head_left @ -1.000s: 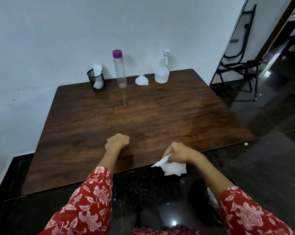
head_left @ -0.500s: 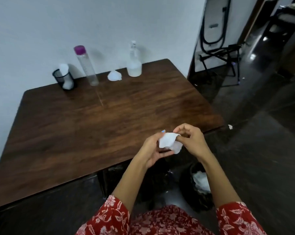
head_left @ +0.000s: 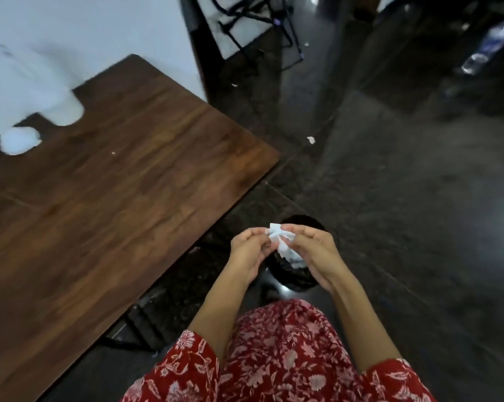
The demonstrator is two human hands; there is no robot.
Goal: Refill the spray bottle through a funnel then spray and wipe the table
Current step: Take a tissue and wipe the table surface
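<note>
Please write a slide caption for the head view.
Both hands crumple a white tissue above a black bin beside the table.

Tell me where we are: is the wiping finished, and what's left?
Wiping looks done: both hands, left hand and right hand, are off the table and pinch a crumpled tissue directly above the black bin on the floor. In hand: bunching the tissue. Left: dropping it into the bin. The refill can't be judged; the things at the table's back edge are blurred.
</note>
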